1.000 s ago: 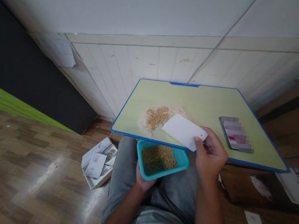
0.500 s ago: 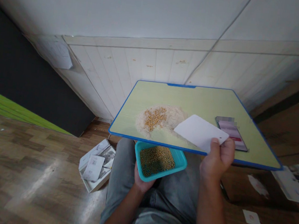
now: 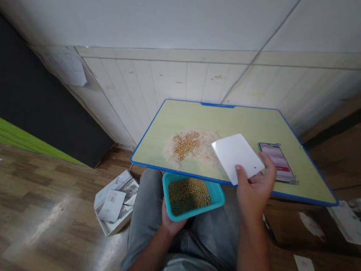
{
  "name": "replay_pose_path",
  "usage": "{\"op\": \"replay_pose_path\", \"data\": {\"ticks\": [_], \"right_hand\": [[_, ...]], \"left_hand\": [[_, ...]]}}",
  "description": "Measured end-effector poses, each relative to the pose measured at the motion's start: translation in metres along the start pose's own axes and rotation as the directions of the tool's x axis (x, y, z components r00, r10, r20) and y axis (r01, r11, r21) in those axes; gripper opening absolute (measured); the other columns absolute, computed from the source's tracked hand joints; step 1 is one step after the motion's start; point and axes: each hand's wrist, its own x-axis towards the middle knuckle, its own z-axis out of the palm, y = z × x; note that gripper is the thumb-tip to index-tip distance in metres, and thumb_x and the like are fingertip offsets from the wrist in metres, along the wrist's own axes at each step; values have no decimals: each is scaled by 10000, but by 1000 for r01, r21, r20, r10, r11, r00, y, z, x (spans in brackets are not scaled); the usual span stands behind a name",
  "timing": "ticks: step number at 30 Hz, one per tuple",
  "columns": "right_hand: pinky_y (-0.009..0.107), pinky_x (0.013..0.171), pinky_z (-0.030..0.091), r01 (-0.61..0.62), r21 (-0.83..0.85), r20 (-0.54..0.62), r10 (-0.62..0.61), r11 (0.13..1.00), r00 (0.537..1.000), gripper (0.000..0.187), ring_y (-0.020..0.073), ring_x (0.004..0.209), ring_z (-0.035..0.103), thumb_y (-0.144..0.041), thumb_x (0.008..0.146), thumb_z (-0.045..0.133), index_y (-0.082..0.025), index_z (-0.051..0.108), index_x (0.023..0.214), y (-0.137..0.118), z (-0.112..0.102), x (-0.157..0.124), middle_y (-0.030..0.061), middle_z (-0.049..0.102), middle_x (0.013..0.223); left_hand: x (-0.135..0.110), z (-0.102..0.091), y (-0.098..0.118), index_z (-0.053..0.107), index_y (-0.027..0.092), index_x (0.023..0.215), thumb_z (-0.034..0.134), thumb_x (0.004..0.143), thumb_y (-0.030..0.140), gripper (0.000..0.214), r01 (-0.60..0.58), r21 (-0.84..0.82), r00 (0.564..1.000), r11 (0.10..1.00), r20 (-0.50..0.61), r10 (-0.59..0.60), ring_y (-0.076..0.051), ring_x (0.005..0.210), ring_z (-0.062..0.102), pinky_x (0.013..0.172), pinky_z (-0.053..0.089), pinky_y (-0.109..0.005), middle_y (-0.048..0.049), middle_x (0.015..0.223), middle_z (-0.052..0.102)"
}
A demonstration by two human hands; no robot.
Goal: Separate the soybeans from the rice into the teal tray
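Note:
My left hand (image 3: 172, 225) grips a teal plastic basket (image 3: 218, 199) from below, just under the table's front edge. Inside it lies a layer of soybeans (image 3: 190, 196). In my right hand (image 3: 255, 189) is a white plastic card (image 3: 238, 154), pinched between thumb and fingers and tilted over the tabletop. The card's far left corner is close to a spread of rice (image 3: 210, 141); whether they touch I cannot tell. Golden soybeans (image 3: 186, 144) lie on the left part of that rice. Both rest on the pale yellow folding table (image 3: 233, 119) with a blue rim.
A phone (image 3: 276, 162) with a lit screen lies right of the card. On the floor at left stands an open white box (image 3: 114, 208) with papers in it. A panelled wall (image 3: 198, 79) with a hanging cable is behind the table.
My right hand has turned the card and shifted slightly left, with its fingers opened out more beneath it. The basket in my left hand stays almost where it was.

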Motion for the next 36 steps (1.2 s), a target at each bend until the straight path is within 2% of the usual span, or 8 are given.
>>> {"op": "replay_pose_path", "data": {"ticks": [4,8,13,18,24,29,32,36], "right_hand": [[473,989,698,23,-20,12,-23,1000,1000,651,317,1141,805,-408,900,875,-248,615,1474,-1,1,0,138,772,1300],[394,887,693,14,-1,-1,-14,1000,1000,624,283,1036,836,-381,885,884,-256,600,1426,-6,2,-1,113,802,1219],[354,801,672,52,-76,8,-52,996,999,505,265,946,837,-387,886,888,-232,708,1332,-12,-1,0,101,832,1184],[367,779,669,73,-162,26,-70,984,997,462,265,878,822,-387,915,861,-226,776,1339,-12,-4,0,90,857,1117],[382,787,662,44,-190,21,-41,981,999,483,259,833,801,-390,928,851,-208,789,1371,-10,-3,-4,94,860,1085],[367,785,661,50,-172,50,-42,984,998,472,271,895,827,-390,923,854,-208,792,1354,-11,1,-7,105,868,1124],[344,742,651,50,-139,52,-43,989,998,468,254,852,818,-391,919,859,-209,786,1344,-13,3,-7,95,862,1100],[357,792,669,80,-147,41,-75,986,996,437,249,869,818,-389,929,850,-219,787,1326,-13,1,-6,93,853,1134]], "left_hand": [[6,-11,-2,874,331,1476,570,1115,587,536,-1,-2,998,1000,68,1,-426,1832,391,1520,245,-716,-39,1670,808],[12,-26,-6,913,320,1369,498,1159,531,511,-1,-54,993,999,114,8,-381,1815,437,1528,169,-726,-36,1598,855],[15,-35,-7,833,358,1542,404,1172,529,591,16,-66,989,998,150,-6,-352,1807,456,1533,113,-719,-33,1654,819],[18,-41,-7,751,375,1647,379,1170,534,625,9,-55,990,998,143,-1,-341,1810,451,1532,138,-712,-31,1667,809],[14,-32,-6,732,360,1665,399,1188,530,607,3,-40,994,999,113,2,-343,1798,472,1528,186,-705,-25,1679,802],[8,-21,-4,665,383,1727,459,1167,539,617,-6,-41,993,999,118,11,-352,1804,463,1511,240,-727,-32,1719,770],[5,-16,-2,762,370,1639,529,1120,576,605,-16,0,996,1000,88,16,-387,1811,444,1508,286,-700,-29,1669,807],[3,-8,-1,887,376,1466,609,1058,600,542,-31,55,999,998,19,30,-439,1815,423,1498,315,-717,-21,1530,888]]}}
